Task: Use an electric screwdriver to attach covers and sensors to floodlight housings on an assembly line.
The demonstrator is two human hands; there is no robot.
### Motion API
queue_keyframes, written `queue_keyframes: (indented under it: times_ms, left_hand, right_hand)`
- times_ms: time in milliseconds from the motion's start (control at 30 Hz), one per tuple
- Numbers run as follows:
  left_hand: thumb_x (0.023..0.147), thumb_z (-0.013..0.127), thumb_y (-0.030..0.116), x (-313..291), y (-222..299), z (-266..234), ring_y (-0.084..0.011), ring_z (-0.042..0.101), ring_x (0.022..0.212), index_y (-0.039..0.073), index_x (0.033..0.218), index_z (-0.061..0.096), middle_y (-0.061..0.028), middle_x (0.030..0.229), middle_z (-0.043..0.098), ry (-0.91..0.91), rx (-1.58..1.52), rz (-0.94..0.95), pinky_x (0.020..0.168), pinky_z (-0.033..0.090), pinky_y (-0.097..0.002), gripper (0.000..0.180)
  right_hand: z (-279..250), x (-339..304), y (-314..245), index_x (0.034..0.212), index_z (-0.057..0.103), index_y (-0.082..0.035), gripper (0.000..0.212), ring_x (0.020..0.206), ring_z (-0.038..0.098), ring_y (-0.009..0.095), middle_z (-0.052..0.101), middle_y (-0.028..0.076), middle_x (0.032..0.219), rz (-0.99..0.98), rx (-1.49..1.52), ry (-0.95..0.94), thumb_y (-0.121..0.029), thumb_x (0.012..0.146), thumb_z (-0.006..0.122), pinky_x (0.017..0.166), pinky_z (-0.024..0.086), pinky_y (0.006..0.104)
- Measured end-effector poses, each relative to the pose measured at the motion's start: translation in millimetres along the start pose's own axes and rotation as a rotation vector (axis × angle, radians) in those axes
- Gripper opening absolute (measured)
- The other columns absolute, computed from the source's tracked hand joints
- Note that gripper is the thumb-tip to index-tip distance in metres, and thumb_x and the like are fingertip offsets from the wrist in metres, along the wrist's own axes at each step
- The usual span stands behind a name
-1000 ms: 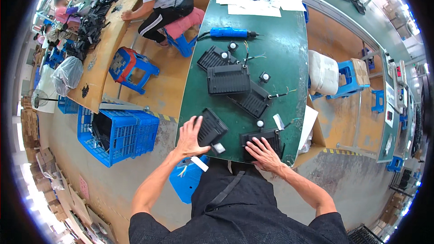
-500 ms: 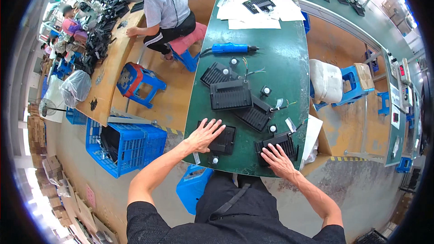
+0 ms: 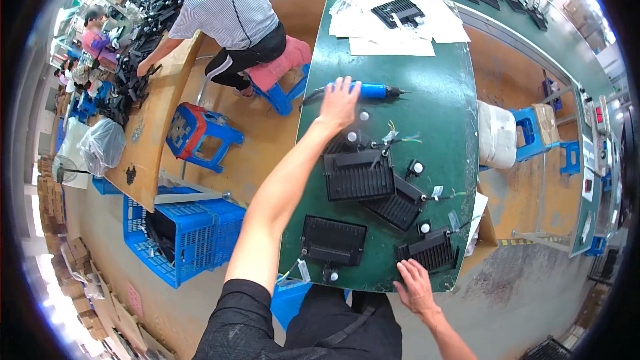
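My left hand (image 3: 340, 105) is stretched far across the green table, its fingers extended over the rear part of a blue electric screwdriver (image 3: 375, 91). The screwdriver lies flat, tip to the right; the hand hides its back end. My right hand (image 3: 418, 287) rests at the front edge, fingers apart, fingertips by the lower side of a black finned floodlight (image 3: 428, 252) with a white round sensor. Another floodlight (image 3: 333, 241) lies near the front left, wires trailing from it. In the middle, one floodlight (image 3: 360, 175) overlaps another (image 3: 398, 203).
White sheets (image 3: 440, 27) carry another floodlight (image 3: 397, 11) at the table's far end. Left of the table are a wooden bench (image 3: 160, 93), a blue crate (image 3: 207, 240) and a stool (image 3: 200, 137). A seated person (image 3: 230, 10) works at the bench.
My left hand has left the front-left floodlight and reached forward to the screwdriver. My right hand has slid off the top of the right floodlight toward the table's front edge. The view has shifted.
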State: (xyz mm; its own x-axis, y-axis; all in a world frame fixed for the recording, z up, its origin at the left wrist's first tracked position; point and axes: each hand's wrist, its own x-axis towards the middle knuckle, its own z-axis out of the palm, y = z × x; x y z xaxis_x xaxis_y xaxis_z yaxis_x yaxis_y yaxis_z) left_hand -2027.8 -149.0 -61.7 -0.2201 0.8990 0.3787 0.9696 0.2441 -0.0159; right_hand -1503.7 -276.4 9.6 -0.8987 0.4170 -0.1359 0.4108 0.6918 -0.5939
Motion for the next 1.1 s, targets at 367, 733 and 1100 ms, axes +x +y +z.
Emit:
queue_keyframes:
  times_ms: [367,733,1100]
  left_hand:
    - [0.066,0.074,0.014,-7.5,-62.7,36.9,-0.0343,0.065,0.105,0.007,0.108,0.06,-0.0151,0.107,0.064,-0.283,-0.129,-0.231,0.081,0.048,-0.0482,0.045]
    - [0.08,0.086,0.025,-243.5,-222.5,-167.8,-0.0218,0.067,0.079,-0.004,0.113,0.06,-0.0102,0.092,0.069,0.442,-0.605,-0.982,0.074,0.055,-0.0368,0.051]
    - [0.098,0.074,0.024,-288.5,42.0,-429.0,-0.0235,0.072,0.091,-0.001,0.12,0.054,-0.0147,0.098,0.072,0.877,-1.196,-1.108,0.086,0.059,-0.0368,0.039]
  right_hand:
    - [23.1,17.3,-38.7,0.14,0.055,0.0,0.061,0.124,0.055,0.039,0.062,0.018,0.131,0.229,0.052,0.076,-0.008,0.083,0.077,0.106,0.045,0.0467]
    - [0.8,48.2,-54.3,0.142,0.054,0.001,0.059,0.114,0.062,0.038,0.063,0.021,0.126,0.147,0.106,0.108,-0.005,0.087,0.075,0.099,0.051,0.0439]
    - [-54.5,135.2,-220.3,0.147,0.051,-0.001,0.068,0.114,0.068,0.035,0.064,0.02,0.132,-0.532,0.513,0.172,-0.004,0.086,0.08,0.097,0.055,0.0403]
